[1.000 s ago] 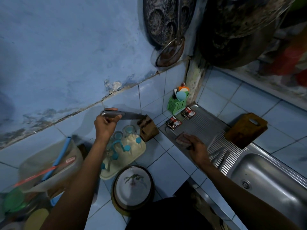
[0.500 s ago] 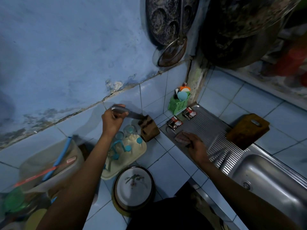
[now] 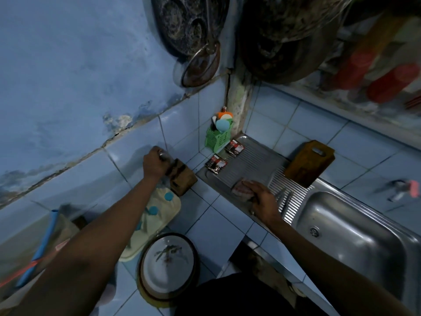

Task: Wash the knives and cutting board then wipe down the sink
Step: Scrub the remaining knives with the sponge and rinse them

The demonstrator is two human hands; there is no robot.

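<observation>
My left hand (image 3: 154,164) grips the steel handle of a knife (image 3: 165,156) whose blade is sunk into the wooden knife block (image 3: 183,180) on the tiled counter. My right hand (image 3: 262,199) rests flat on a pinkish cloth or sponge (image 3: 239,188) on the ribbed steel drainboard (image 3: 252,163). More knives (image 3: 284,197) lie on the drainboard just right of that hand. A brown wooden cutting board (image 3: 309,164) leans against the tiled wall behind the drainboard. The steel sink basin (image 3: 355,226) with its drain lies at the right.
A green basket (image 3: 217,136) with sponges stands in the corner, two dark sachets (image 3: 227,156) near it. A cream tray with glasses (image 3: 157,215) and a covered plate (image 3: 167,267) sit under my left arm. Pans (image 3: 189,26) hang on the wall above.
My left hand moved right and down with the knife, sliding its blade into the knife block until only the handle shows. My right hand stayed on the cloth.
</observation>
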